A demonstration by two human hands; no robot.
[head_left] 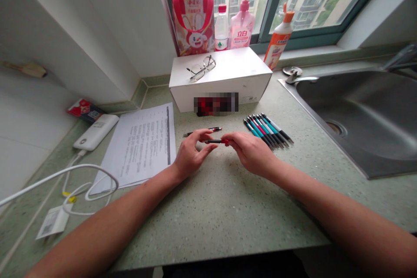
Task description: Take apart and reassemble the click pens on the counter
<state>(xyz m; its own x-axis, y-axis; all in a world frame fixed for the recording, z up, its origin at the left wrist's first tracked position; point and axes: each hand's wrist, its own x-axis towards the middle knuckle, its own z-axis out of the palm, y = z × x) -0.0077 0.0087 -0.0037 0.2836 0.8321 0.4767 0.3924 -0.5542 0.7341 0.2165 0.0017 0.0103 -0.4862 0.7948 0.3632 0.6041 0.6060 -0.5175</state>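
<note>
Above the middle of the counter, a red and black pen [213, 141] lies level between my two hands. My left hand [191, 153] is closed on its black end, thumb below and fingers above. The fingers of my right hand [250, 151] pinch the red end. Just behind my left hand, another pen [215, 129] rests on the counter, partly hidden by the fingers. Beyond my right hand lies a row of several pens [265, 128] side by side, with teal, red and pale barrels and black grips.
A white box [224, 69] with glasses [202, 68] on top stands at the back. Printed sheets [140, 147], a power bank [96, 131], a white cable [114, 178] and a charger [54, 221] lie left. A steel sink [358, 169] is at right; bottles [243, 26] stand behind the box.
</note>
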